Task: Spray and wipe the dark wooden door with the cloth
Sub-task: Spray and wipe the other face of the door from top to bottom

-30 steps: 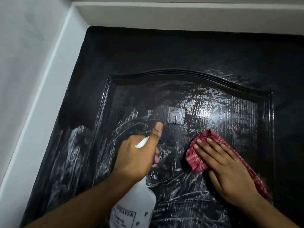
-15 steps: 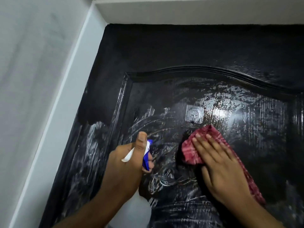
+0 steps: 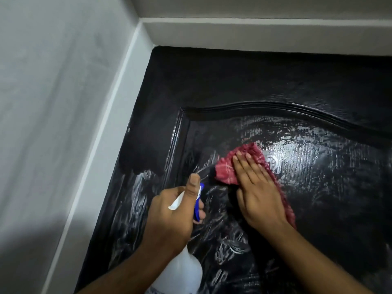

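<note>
The dark wooden door (image 3: 244, 81) fills the right of the view, its raised arched panel streaked with wet smears. My left hand (image 3: 171, 217) grips a white spray bottle (image 3: 182, 272) with a blue trigger, thumb raised along the nozzle, which points at the door. My right hand (image 3: 256, 192) presses flat, fingers straight, on a red cloth (image 3: 227, 168) against the panel. A small clear adhesive hook (image 3: 273, 162) on the panel shows just right of the cloth, partly hidden by it.
A white door frame (image 3: 110, 115) and a grey wall (image 3: 53, 81) run down the left. The frame's top bar (image 3: 254, 32) crosses above the door. The door's upper part looks dry and matte.
The view has shifted left and down. My right hand slid the cloth up and left over the panel, next to the hook. My left hand keeps the bottle aimed at the door.
</note>
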